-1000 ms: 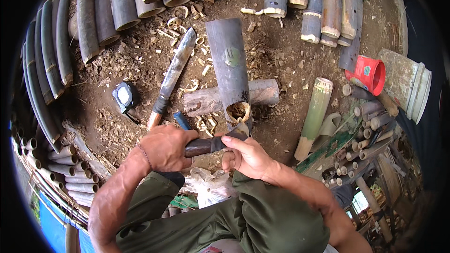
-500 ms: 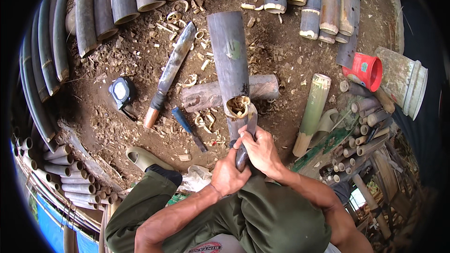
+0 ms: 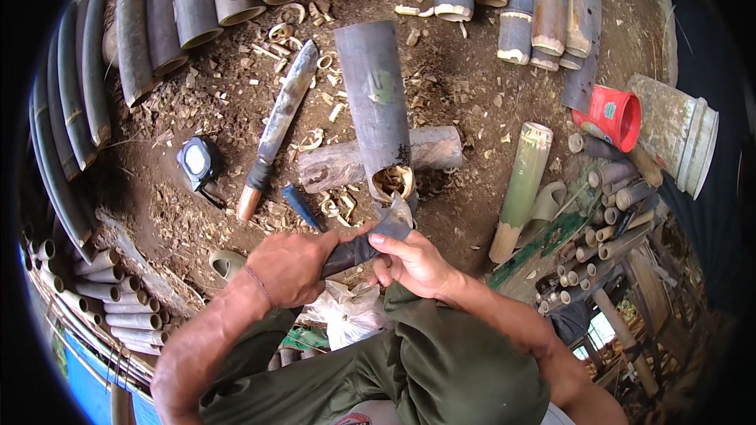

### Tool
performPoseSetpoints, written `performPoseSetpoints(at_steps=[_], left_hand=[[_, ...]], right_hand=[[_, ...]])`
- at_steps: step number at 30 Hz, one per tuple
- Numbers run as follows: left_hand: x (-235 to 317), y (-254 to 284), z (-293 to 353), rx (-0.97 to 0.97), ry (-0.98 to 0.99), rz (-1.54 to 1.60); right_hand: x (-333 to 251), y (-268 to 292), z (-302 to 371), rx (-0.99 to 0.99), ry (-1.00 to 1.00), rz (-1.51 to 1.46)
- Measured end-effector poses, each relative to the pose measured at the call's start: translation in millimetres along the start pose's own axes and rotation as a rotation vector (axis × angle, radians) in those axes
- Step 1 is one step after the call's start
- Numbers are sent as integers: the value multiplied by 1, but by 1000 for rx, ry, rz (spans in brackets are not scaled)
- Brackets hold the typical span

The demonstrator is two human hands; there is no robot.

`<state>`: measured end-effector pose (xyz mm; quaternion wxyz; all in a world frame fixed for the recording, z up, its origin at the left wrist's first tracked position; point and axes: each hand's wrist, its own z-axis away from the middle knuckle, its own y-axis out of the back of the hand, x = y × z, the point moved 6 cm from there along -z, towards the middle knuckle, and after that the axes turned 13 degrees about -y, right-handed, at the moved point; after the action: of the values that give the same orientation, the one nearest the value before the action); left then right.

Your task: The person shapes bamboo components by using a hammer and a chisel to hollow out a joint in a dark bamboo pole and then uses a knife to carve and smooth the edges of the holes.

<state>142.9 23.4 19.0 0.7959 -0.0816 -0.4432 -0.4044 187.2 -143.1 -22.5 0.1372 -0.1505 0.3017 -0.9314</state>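
Observation:
My left hand (image 3: 287,267) is closed around the dark wrapped handle (image 3: 350,256) of a short knife, which slants up to the right. My right hand (image 3: 416,264) is closed on the knife too, its thumb pressed where the grey blade (image 3: 396,219) meets the handle. Just beyond the blade, a grey bamboo tube (image 3: 370,94) points away from me across a short log (image 3: 327,167). An opening at the tube's near end holds pale shavings (image 3: 390,181). Whether the blade touches the tube I cannot tell.
A long machete (image 3: 283,110), a tape measure (image 3: 198,162) and a blue-handled tool (image 3: 299,206) lie left among shavings. On the right are a green bamboo piece (image 3: 521,189), a red container (image 3: 610,118) and a whitish bucket (image 3: 676,130). Bamboo tubes (image 3: 197,0) line the far side.
My left hand has moved left and away from my lap with the knife handle. The knife has turned from nearly upright to slanting. My right hand has shifted slightly nearer to me.

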Motion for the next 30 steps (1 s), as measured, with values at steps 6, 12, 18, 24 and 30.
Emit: performPoseSetpoints(at_steps=[6, 12, 18, 24, 30], left_hand=[[9, -100, -30, 375, 98, 293], [29, -46, -2, 554, 17, -192], [8, -28, -6, 202, 20, 122], [23, -94, -40, 342, 152, 583], [58, -118, -74, 718, 154, 659]], right_hand=[[-9, 24, 21, 389, 85, 496], [2, 25, 22, 111, 33, 302], [-6, 14, 5, 150, 1, 136], [-23, 31, 19, 609, 192, 682], [-37, 27, 36, 782, 366, 1019]])
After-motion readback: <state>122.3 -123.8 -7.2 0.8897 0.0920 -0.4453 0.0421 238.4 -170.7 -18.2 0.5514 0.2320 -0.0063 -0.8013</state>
